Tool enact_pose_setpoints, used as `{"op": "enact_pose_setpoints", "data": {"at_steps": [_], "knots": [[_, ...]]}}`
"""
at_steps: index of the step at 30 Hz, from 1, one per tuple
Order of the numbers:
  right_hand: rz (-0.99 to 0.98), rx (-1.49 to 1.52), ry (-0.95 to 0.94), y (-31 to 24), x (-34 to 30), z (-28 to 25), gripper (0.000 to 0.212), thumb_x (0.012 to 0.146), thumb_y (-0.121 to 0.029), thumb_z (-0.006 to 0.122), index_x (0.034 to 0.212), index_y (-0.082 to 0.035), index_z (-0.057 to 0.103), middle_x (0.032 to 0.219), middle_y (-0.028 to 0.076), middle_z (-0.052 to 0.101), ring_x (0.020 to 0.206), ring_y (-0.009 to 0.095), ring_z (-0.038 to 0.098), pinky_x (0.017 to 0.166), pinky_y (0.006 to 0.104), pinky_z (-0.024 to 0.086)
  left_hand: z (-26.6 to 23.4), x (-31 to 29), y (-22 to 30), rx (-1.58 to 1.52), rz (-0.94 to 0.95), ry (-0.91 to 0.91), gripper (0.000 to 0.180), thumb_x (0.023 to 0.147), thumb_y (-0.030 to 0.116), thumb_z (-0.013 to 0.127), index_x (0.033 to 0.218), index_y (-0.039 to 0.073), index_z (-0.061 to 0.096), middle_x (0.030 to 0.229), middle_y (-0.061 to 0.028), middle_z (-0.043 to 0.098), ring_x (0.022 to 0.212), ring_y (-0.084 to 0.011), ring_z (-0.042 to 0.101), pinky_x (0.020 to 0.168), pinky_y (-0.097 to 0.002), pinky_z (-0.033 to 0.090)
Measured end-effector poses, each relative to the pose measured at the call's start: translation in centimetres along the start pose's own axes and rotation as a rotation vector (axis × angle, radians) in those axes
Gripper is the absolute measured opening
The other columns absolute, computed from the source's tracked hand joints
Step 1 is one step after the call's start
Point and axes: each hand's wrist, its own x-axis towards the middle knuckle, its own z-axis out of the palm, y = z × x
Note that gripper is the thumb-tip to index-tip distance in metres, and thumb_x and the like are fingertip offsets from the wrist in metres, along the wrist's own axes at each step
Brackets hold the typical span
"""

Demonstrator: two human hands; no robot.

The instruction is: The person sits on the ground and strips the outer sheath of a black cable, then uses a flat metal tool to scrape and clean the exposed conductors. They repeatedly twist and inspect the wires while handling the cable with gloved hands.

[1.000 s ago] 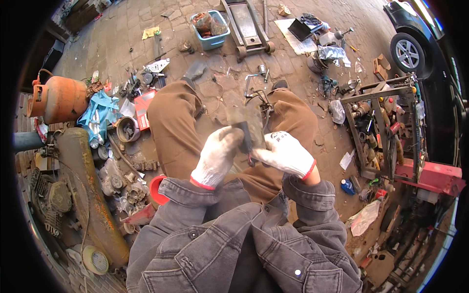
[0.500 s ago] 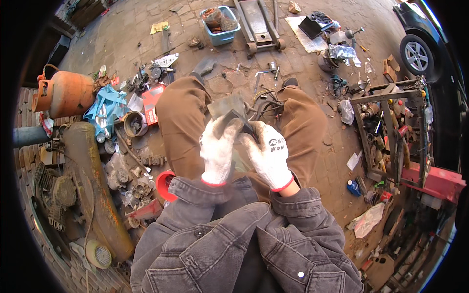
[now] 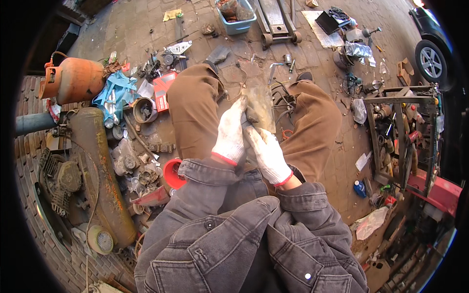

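My two gloved hands are close together above the gap between my knees. Fingers curled, my left hand (image 3: pixel 231 132) grips a small black piece (image 3: pixel 251 116); much of it is hidden by the gloves, and its kind cannot be made out. My right hand (image 3: pixel 267 154) is closed against the lower end of the same piece, its fingertips pointing up toward the left hand. Both white gloves have soiled, dark finger areas and red cuffs. Just beyond the fingers, a flat yellowish-grey slab (image 3: pixel 261 105) is between my legs, partly covered by the hands.
Dark cables (image 3: pixel 284 100) lie beside the slab. Ahead are a floor jack (image 3: pixel 271 19) and a blue bin (image 3: pixel 238 25). On the left stand an orange gas cylinder (image 3: pixel 77 80) and a red bowl (image 3: pixel 172 172) near scattered parts. A metal rack (image 3: pixel 401 100) is at right, near a car wheel (image 3: pixel 431 59).
The black piece, held up and tilted before, is now lower between the hands and more hidden. My left hand has turned more upright. The whole view has shifted, moving surroundings rightward.
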Motion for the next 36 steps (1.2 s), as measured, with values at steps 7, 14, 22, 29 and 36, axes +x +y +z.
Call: {"op": "enact_pose_setpoints", "data": {"at_steps": [7, 14, 22, 29, 36], "knots": [[-0.083, -0.146, 0.036, -0.5, -0.2, -0.2, 0.026, 0.105, -0.027, 0.055, 0.091, -0.005, 0.059, 0.069, -0.005, 0.049, 0.057, 0.004, 0.041, 0.049, 0.0232, 0.033, -0.2, 0.6, -0.7, 0.271, 0.197, 0.008, 0.028, 0.103, 0.028, 0.057, 0.086, 0.006, 0.064, 0.076, -0.0028, 0.063, 0.070, -0.0114, 0.057, 0.067, -0.0280, 0.045], [-0.161, -0.191, 0.013, -0.2, -1.0, 0.0, 0.028, 0.104, -0.026, 0.056, 0.091, -0.002, 0.060, 0.076, -0.004, 0.053, 0.067, 0.006, 0.043, 0.058, 0.0260, 0.038, 0.0, -0.4, -0.3, 0.053, 0.161, 0.032, 0.023, 0.102, 0.022, 0.059, 0.100, 0.001, 0.067, 0.087, -0.0025, 0.066, 0.079, -0.0117, 0.060, 0.074, -0.0296, 0.049], [-0.095, -0.564, -0.048, -0.5, -0.5, -3.3, 0.035, 0.100, -0.027, 0.065, 0.117, 0.002, 0.058, 0.091, 0.007, 0.065, 0.077, 0.017, 0.062, 0.072, 0.0312, 0.052, 0.6, -0.7, -0.4, 0.215, 0.038, -0.064, 0.036, 0.105, 0.034, 0.057, 0.104, 0.000, 0.069, 0.093, -0.0036, 0.069, 0.082, -0.0100, 0.060, 0.075, -0.0279, 0.049], [-0.535, -0.941, 0.279, -1.1, -0.7, -1.0, 0.029, 0.088, -0.023, 0.072, 0.102, 0.000, 0.062, 0.086, 0.021, 0.065, 0.078, 0.040, 0.064, 0.068, 0.0448, 0.050, 1.0, -1.4, -0.2, 0.432, 0.119, -0.061, 0.048, 0.104, 0.049, 0.054, 0.100, 0.003, 0.067, 0.088, -0.0026, 0.065, 0.076, -0.0094, 0.058, 0.069, -0.0275, 0.047], [-0.505, -0.788, 0.166, -2.6, -1.8, -1.3, 0.028, 0.084, -0.025, 0.077, 0.094, -0.002, 0.065, 0.071, 0.015, 0.058, 0.062, 0.031, 0.055, 0.060, 0.0392, 0.046, -0.7, -2.1, 0.5, 0.293, 0.066, -0.430, 0.059, 0.100, 0.063, 0.052, 0.089, 0.005, 0.056, 0.082, -0.0004, 0.053, 0.075, -0.0110, 0.051, 0.069, -0.0265, 0.044]]}}
